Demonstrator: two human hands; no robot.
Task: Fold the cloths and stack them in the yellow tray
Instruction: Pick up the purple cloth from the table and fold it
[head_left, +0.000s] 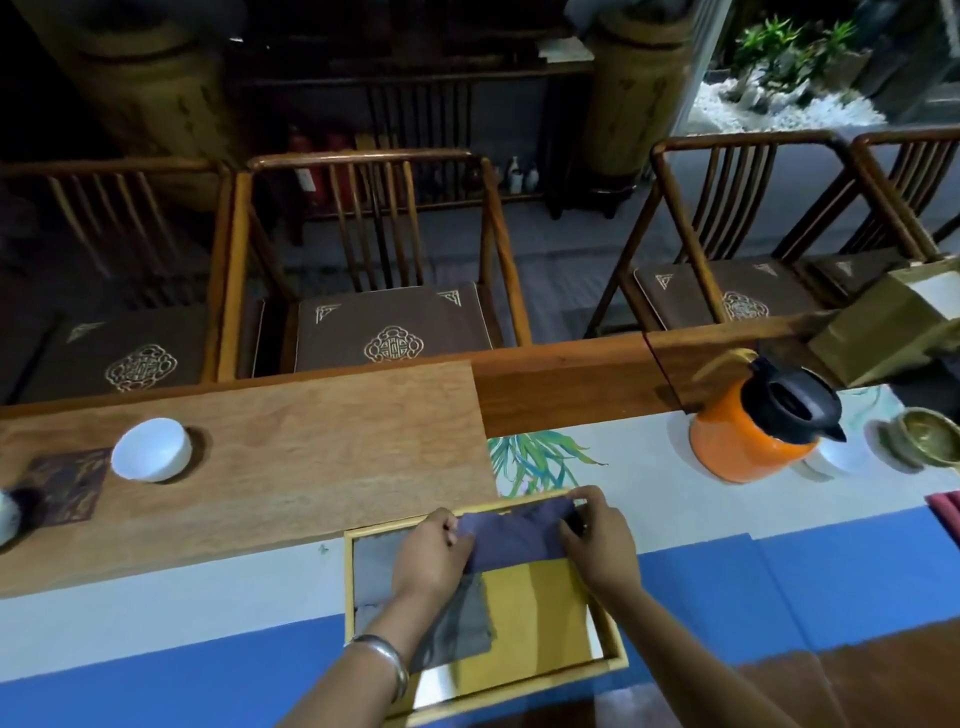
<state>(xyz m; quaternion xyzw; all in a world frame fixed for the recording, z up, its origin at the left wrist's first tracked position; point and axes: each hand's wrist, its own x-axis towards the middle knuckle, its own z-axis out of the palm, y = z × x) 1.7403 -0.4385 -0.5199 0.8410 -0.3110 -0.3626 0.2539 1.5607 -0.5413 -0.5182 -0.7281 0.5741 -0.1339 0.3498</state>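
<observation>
**Head view: purple cloth going into the tray's far end**

Head camera shows both hands over the yellow tray (613, 665) on the bench (779, 525). The left hand (431, 556) and right hand (597, 540) each pinch an end of the folded purple cloth (514, 535) at the tray's far rim. Best to lower it flat, edges squared, before letting go. Inside lie a grey cloth (457, 629), partly under the left wrist, and a yellow cloth (530, 613).
</observation>
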